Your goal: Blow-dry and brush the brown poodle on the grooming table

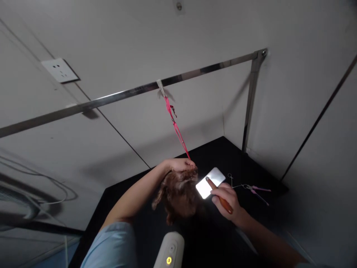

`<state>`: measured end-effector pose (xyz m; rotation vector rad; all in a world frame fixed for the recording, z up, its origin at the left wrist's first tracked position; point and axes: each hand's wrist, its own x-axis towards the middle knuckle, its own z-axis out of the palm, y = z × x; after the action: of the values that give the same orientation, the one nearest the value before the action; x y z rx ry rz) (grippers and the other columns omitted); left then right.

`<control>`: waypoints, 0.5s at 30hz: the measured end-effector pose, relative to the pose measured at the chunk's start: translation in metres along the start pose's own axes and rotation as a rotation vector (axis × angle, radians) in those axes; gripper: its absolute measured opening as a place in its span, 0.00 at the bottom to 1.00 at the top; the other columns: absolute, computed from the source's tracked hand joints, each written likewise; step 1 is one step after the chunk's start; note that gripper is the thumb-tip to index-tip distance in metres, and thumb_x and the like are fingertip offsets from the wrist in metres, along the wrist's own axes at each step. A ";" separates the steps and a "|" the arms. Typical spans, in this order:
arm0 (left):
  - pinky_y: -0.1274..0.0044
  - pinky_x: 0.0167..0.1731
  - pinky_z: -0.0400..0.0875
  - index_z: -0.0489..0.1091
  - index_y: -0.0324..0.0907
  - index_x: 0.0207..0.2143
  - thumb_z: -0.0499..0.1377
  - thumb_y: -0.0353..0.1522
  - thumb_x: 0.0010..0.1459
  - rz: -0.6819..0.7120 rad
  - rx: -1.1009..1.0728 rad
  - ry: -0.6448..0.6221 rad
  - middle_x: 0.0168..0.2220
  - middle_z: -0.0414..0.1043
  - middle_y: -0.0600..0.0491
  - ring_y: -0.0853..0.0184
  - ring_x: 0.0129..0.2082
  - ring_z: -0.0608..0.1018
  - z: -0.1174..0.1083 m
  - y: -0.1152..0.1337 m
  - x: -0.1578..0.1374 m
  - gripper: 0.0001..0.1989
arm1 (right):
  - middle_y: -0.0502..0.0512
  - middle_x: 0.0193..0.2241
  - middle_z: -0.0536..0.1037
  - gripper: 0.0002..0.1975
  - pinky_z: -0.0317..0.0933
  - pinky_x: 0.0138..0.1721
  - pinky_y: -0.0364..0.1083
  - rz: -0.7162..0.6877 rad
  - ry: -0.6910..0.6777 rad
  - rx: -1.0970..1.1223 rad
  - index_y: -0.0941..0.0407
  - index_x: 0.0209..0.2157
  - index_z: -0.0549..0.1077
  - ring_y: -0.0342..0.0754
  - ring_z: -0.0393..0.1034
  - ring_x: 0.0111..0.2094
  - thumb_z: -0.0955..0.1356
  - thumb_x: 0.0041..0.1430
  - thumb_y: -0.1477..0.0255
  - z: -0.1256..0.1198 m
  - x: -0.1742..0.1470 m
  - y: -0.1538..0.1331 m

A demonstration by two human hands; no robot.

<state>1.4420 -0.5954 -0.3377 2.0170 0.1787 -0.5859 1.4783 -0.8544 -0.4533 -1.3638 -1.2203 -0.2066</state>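
Observation:
A small dog with curly brown fur (180,193) is on the black table. My left hand (181,164) reaches over the dog's head end, its fingers curled into the fur; the fingertips are partly hidden. In my right hand (228,201) is a slicker brush (211,182) with an orange-brown wooden handle and a bright rectangular metal head. The brush head is just right of the dog, and I cannot tell whether it touches the fur. From the metal bar, a pink leash (178,132) runs down to the dog beside my left hand.
A metal bar (119,96) spans above the black table (214,149). Purple-handled scissors-like tools (256,189) lie at the table's right. A white device with a lit yellow button (170,247) juts up from the bottom. The wall has a socket (60,70); a grey hose (19,197) is at left.

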 end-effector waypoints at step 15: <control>0.81 0.22 0.59 0.70 0.38 0.25 0.62 0.33 0.44 -0.118 -0.084 0.174 0.21 0.67 0.57 0.74 0.20 0.66 0.027 -0.008 -0.032 0.07 | 0.50 0.26 0.78 0.02 0.68 0.22 0.42 0.222 -0.075 0.460 0.54 0.33 0.72 0.43 0.72 0.20 0.67 0.57 0.71 0.014 0.045 -0.016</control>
<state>1.4017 -0.6110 -0.3399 1.9845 0.4227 -0.4680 1.4778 -0.8245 -0.4134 -1.0953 -1.0832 0.2703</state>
